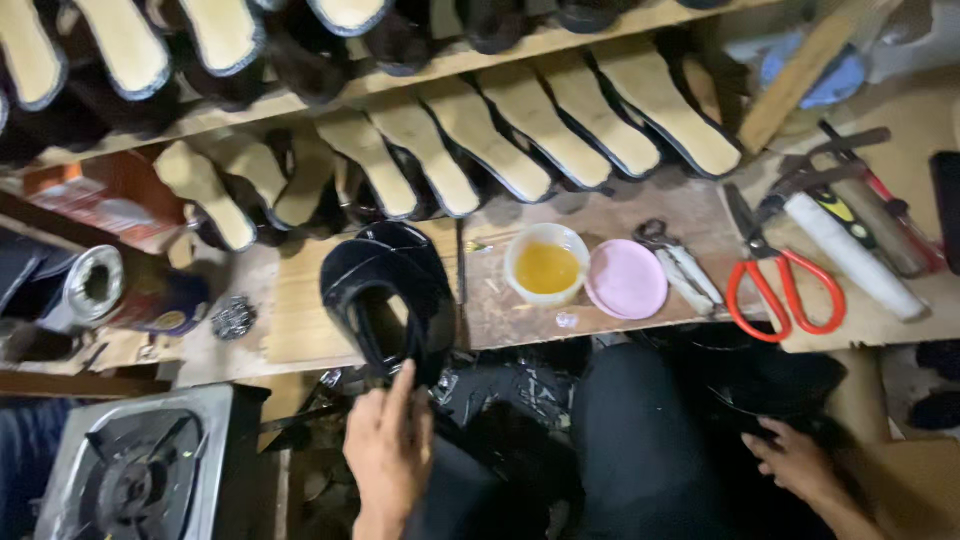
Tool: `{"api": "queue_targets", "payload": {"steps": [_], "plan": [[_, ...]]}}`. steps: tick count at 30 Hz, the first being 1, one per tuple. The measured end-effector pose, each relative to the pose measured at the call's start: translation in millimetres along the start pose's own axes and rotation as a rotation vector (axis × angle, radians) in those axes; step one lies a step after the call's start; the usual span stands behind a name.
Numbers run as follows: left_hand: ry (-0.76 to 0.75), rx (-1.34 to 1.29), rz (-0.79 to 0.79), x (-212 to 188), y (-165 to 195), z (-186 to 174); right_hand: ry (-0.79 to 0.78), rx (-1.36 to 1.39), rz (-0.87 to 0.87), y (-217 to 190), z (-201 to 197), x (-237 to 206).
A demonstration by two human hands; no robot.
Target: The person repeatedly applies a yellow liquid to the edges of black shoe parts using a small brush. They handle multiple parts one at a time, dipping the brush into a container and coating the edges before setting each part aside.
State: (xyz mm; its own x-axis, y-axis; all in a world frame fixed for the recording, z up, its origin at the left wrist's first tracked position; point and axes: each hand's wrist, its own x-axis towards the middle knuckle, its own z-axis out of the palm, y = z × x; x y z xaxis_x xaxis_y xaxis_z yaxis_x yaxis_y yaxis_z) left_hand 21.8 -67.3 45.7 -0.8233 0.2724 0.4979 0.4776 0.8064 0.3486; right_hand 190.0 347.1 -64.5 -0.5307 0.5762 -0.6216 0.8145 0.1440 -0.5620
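My left hand (388, 440) grips the near rim of a black shoe upper (388, 290) that rests on the wooden workbench (300, 310), its opening facing up. My right hand (795, 462) lies low at the right on dark material over my lap, fingers spread; whether it holds anything is hard to tell. Between the hands are my dark trouser legs (640, 440). A white cup of yellow glue (546, 264) and a pink lid (627, 279) sit just right of the shoe.
Rows of shoes with tan insoles (520, 130) fill wooden racks behind. Red-handled scissors (780, 285), pliers (680, 262), a white tube (855, 255) and hand tools lie at right. A gas stove (135, 470) sits at lower left, a tape roll (95, 285) above it.
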Motion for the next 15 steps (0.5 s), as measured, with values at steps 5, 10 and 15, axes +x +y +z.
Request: {"api": "queue_targets", "payload": {"steps": [5,10,15], "plan": [[-0.124,-0.128,-0.015,-9,-4,0,-0.004,-0.011,-0.147,-11,5,-3],[-0.105,-0.47,-0.222,-17,-15,9,0.028,0.031,-0.394,-36,7,-6],[0.114,-0.568,-0.74,-64,-62,23,0.063,0.015,-0.616,-76,7,-41]]}}
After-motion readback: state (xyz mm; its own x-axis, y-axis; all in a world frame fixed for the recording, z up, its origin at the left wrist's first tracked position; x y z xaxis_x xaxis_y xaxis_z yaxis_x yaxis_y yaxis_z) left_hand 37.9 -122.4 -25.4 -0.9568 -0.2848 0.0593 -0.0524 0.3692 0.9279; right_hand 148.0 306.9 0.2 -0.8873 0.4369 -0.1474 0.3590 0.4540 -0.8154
